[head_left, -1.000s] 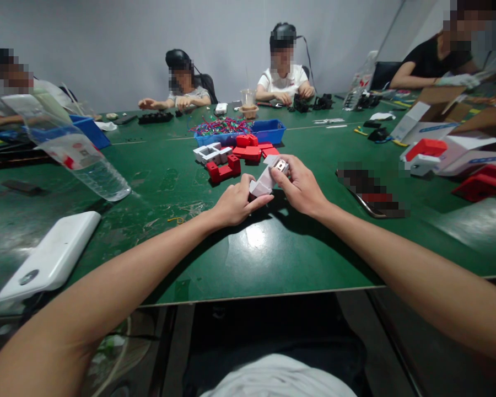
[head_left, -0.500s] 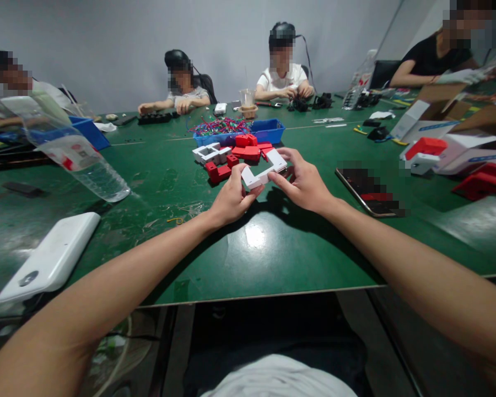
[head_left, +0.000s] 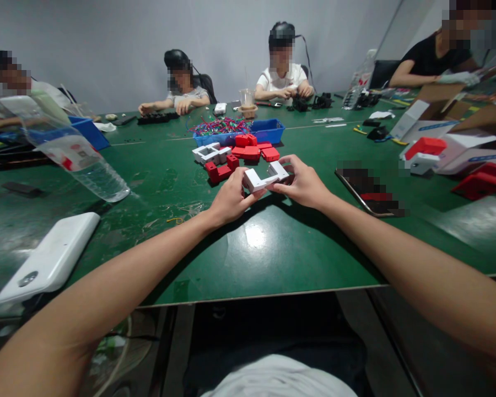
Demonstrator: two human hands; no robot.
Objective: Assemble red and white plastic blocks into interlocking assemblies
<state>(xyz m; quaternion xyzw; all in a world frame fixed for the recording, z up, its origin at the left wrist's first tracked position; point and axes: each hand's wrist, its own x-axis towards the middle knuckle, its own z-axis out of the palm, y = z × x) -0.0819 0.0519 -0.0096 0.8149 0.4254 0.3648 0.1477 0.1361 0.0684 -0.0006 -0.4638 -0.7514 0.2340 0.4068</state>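
Between my hands is a white U-shaped plastic bracket (head_left: 256, 181), its open side facing away from me. My left hand (head_left: 230, 197) pinches its left end, thumb along the near side. My right hand (head_left: 303, 183) grips the right end, with the fingers partly hidden behind it. Just beyond lie a red U-shaped bracket (head_left: 220, 171), a pile of red plastic parts (head_left: 248, 150) and some white brackets (head_left: 209, 153). Behind these, a blue bin (head_left: 268, 132) holds a tangle of thin coloured wires (head_left: 225, 125).
A tilted water bottle (head_left: 80, 154) and a white power bank (head_left: 52, 256) are on the left. To the right are a phone (head_left: 366, 193), cardboard boxes (head_left: 421, 124) and more red parts (head_left: 485, 182). Several people sit around the green table (head_left: 248, 264).
The white bracket has been tilted and lowered slightly toward the table. My right hand has come down a little with it, uncovering a red part behind.
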